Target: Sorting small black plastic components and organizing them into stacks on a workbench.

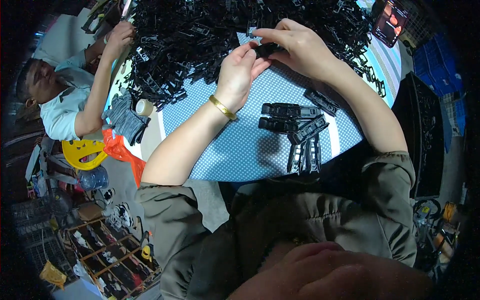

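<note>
Black plastic part (268, 49), mostly hidden between the fingertips, held over the dotted bench (225, 150). Left hand (239, 72) pinches one end, right hand (295, 47) closes on the other; finished ridged pieces (295, 125) lie stacked nearer the person's body.
</note>
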`<state>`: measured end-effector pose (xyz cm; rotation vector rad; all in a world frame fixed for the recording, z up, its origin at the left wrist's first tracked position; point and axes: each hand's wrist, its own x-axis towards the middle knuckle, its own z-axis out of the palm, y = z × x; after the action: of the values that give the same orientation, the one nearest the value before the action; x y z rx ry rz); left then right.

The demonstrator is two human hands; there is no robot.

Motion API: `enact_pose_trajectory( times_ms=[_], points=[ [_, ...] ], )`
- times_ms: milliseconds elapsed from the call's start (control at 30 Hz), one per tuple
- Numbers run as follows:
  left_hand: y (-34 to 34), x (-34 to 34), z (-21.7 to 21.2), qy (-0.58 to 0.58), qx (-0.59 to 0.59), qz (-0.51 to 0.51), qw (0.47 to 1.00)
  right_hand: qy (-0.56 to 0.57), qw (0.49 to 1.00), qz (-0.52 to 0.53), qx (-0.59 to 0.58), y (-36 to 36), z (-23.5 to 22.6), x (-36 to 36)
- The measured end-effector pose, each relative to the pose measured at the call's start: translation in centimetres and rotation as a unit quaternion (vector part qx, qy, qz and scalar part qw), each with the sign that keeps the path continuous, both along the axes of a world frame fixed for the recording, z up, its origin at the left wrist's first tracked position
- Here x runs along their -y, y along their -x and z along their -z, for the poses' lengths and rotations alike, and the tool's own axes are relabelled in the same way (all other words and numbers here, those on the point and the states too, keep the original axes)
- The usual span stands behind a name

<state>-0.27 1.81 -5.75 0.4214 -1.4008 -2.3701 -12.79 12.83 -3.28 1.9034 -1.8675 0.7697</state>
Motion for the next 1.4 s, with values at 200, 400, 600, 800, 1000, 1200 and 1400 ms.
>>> enact_pose_trajectory(
  times_ms=[200,400,600,800,1000,1200,1400],
  points=[
    [0.2,-0.4,0.1,0.028,-0.015,0.005,0.999,0.037,0.999,-0.026,0.003,-0.5,0.0,0.0],
    [0.1,-0.5,-0.1,0.078,0.032,-0.029,0.996,0.073,0.996,-0.048,-0.010,-0.9,-0.2,0.1],
    [-0.1,-0.7,-0.8,0.060,0.015,-0.014,0.998,0.063,0.997,-0.031,0.013,-0.6,0.6,0.3],
    [-0.3,0.2,-0.8,0.050,-0.008,0.007,0.999,-0.002,0.957,-0.081,0.280,-0.3,0.9,0.8],
    [-0.4,1.2,-2.3,0.122,-0.033,0.004,0.992,-0.122,0.864,-0.076,0.483,1.5,-0.1,0.0],
    [-0.9,1.1,-2.5,0.131,-0.015,0.021,0.991,-0.131,0.842,-0.075,0.518,1.7,-0.1,0.3],
    [-1.3,-1.5,-3.0,0.390,0.026,0.263,0.882,0.035,0.940,0.108,0.322,5.0,-1.7,-1.5]
  ],
)
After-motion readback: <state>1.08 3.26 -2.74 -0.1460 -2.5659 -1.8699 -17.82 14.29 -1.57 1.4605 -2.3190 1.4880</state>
